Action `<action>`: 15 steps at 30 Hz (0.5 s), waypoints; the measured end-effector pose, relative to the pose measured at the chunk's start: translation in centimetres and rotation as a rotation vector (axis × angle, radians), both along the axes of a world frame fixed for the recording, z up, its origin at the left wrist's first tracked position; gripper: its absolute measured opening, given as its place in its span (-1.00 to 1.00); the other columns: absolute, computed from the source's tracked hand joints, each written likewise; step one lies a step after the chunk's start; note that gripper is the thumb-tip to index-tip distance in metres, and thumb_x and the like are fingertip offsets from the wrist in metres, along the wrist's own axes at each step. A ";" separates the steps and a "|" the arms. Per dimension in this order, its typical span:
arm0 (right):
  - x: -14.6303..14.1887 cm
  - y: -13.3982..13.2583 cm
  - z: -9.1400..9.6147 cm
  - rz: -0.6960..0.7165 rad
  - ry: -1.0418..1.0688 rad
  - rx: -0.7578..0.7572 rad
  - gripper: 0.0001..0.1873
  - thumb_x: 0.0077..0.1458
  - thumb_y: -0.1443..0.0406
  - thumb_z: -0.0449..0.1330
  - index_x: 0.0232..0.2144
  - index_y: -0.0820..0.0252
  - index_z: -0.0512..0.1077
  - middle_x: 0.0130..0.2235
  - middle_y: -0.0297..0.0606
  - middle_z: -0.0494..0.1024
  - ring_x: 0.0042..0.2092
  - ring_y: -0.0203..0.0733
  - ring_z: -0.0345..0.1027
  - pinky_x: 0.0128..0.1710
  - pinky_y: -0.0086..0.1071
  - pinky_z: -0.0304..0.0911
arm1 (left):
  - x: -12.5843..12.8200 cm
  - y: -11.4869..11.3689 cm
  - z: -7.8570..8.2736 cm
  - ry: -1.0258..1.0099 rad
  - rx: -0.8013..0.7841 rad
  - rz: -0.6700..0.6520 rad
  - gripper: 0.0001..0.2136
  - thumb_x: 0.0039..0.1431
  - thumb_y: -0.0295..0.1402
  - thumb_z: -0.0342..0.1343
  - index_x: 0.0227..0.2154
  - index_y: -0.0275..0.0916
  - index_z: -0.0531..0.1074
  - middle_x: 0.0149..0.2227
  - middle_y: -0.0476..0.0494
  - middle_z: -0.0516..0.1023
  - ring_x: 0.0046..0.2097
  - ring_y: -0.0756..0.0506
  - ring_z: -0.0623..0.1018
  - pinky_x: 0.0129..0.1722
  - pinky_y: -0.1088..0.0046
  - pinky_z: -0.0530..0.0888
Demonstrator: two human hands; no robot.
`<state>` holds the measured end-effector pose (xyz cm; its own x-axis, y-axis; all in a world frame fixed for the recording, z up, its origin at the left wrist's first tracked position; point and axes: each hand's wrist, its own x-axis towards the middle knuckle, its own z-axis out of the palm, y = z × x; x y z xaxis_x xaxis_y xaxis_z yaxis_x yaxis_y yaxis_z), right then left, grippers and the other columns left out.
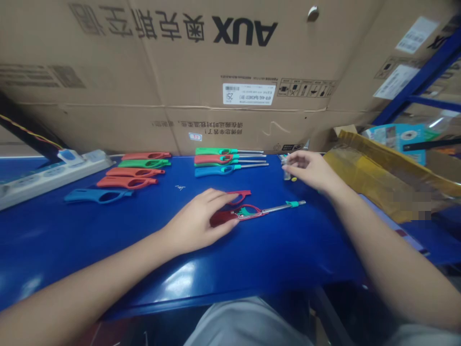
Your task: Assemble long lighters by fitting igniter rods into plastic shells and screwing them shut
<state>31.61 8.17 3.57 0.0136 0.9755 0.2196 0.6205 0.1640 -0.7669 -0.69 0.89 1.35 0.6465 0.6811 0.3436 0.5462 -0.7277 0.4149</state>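
My left hand curves over an opened red gas lighter lying on the blue table, thumb and fingers on its handle. Inside its frame show a green trigger and thin wire; a metal tube with a green piece near its tip extends right. A second red handle shell lies just behind, partly under my fingers. At the table's back, my right hand has thumb and fingertips pinched together at some small clear parts. What sits between those fingertips is too small to make out. Beside them lies a small yellow piece.
Several lighters with metal tubes lie at the back middle. Red, green and blue handle shells form a row on the left, near a white power strip. Tiny pins lie between. A taped carton stands right; cardboard walls the back.
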 end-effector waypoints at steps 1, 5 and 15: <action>-1.2 -0.9 0.0 0.130 0.174 -0.055 -0.74 -0.08 0.20 0.40 -0.36 0.17 0.45 -0.30 -0.21 0.62 -0.28 -0.13 0.54 -0.19 -0.24 0.44 | 0.2 -0.1 -0.2 -0.064 -0.034 0.009 -0.53 0.32 -0.19 0.15 0.24 -0.22 0.37 0.14 -0.23 0.54 0.13 -0.21 0.52 0.14 0.20 0.48; -6.3 -4.6 -1.0 0.509 0.467 -0.254 -0.65 -0.06 0.14 0.46 -0.31 0.20 0.49 -0.29 -0.23 0.64 -0.23 -0.17 0.57 -0.15 -0.28 0.46 | 0.9 -0.6 -0.6 -0.283 -0.223 0.018 -0.48 0.26 -0.19 0.25 0.24 -0.21 0.38 0.14 -0.20 0.57 0.11 -0.18 0.58 0.16 0.27 0.49; -8.1 -5.7 -2.9 0.595 0.157 0.157 -0.83 0.14 0.29 0.32 -0.19 0.20 0.54 -0.28 -0.27 0.49 -0.38 -0.34 0.33 -0.39 -0.41 0.27 | 1.0 -0.2 -1.1 -0.414 -0.535 0.030 -0.69 0.28 -0.31 0.21 0.05 -0.23 0.55 -0.06 -0.15 0.69 -0.11 -0.13 0.68 -0.11 0.40 0.60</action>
<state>23.51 2.42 0.68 -0.4773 0.7823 0.4002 0.2703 0.5641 -0.7802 0.26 0.65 0.29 0.5125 0.8418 0.1691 0.2814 -0.3507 0.8932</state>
